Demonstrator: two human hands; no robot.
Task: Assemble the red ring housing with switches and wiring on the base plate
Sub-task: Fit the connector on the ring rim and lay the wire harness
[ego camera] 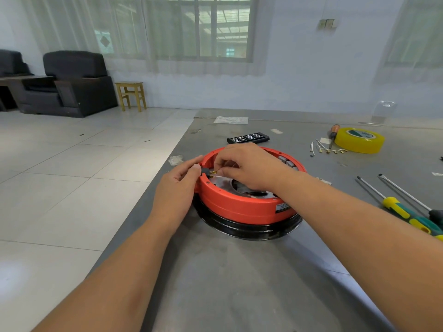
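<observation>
The red ring housing [242,207] sits on a round black base plate [251,230] on the grey table. A small black switch [205,170] with brass terminals [212,174] is set in the ring's left wall. My left hand [178,188] is outside the ring, its thumb pressing on the switch and its fingers curled against the wall. My right hand [249,167] reaches inside the ring and pinches a thin wire end by the brass terminals. Grey switch blocks [286,161] sit in the ring's far right wall. A silver plate [221,182] shows inside the ring.
A yellow tape roll [359,140] and loose short wires with terminals [326,149] lie at the back right. A black bit case [248,137] is behind the ring. Screwdrivers [402,207] lie at the right. The table's left edge runs close beside the ring.
</observation>
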